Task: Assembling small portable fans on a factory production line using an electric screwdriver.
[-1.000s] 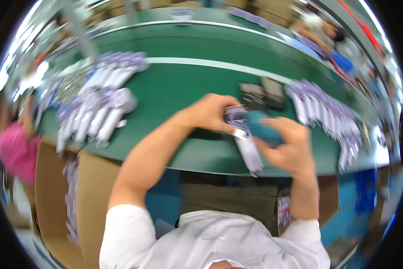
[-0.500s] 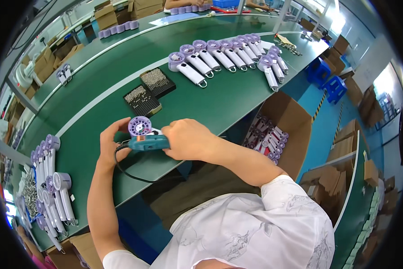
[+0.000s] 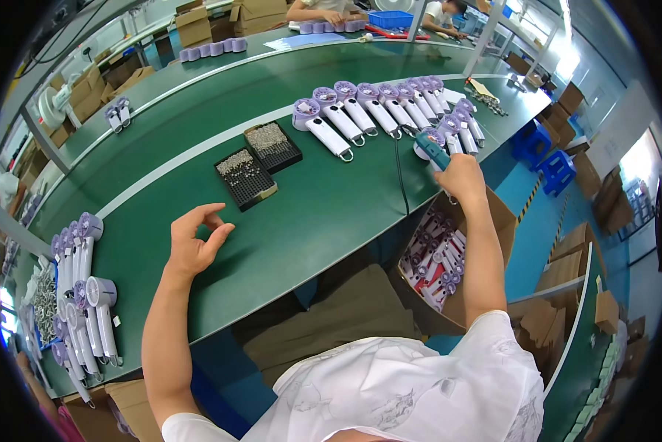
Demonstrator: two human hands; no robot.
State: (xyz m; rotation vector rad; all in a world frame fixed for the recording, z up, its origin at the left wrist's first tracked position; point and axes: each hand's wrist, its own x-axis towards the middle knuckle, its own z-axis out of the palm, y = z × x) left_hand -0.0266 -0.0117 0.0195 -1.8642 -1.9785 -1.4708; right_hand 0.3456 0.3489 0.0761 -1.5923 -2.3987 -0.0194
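Long green tabletop (image 3: 294,239): smooth, semi-gloss sfc. w/ soft reflections. White-and-purple plastic round-headed handheld fans (image 3: 328,138): handles smooth, satin-gloss. Teal plastic handheld power tool (image 3: 432,150): looks semi-matt. Black rectangular gridded plastic trays (image 3: 253,193): matt; tiny silvery-grey bits (image 3: 267,138) in them look metal, rough en masse. Brown open cardboard box (image 3: 502,221): matt bd. White patterned short-sleeved shirt (image 3: 397,376): soft matt cloth, creased. Blue plastic stools (image 3: 557,173): smooth, glossy.

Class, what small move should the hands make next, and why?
Perhaps the left hand should reach toward the purple-and-white fans at the left: it is empty, while the right hand grips the teal tool near other fans at the right.
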